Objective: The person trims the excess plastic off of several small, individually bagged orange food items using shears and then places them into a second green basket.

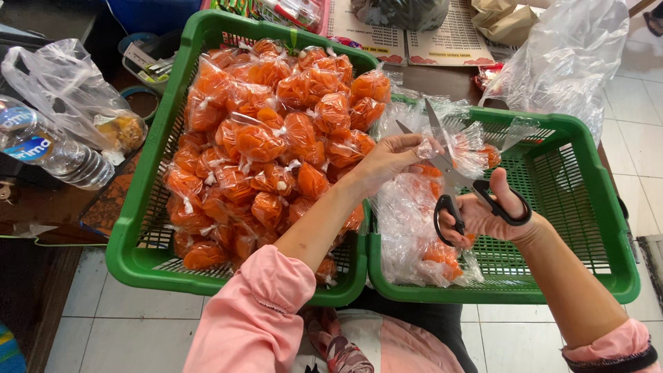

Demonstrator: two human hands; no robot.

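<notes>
Two green baskets sit side by side; above the right basket (pixel 587 207), the left hand (pixel 387 160) pinches a clear plastic bag (pixel 464 148) while the right hand (pixel 487 217), fingers looped through the handles, holds open scissors (pixel 449 166).

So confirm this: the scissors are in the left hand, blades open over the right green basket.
Wrong hand. The head view shows the scissors in the right hand, blades open over the right green basket. The left hand pinches a clear bag.
</notes>
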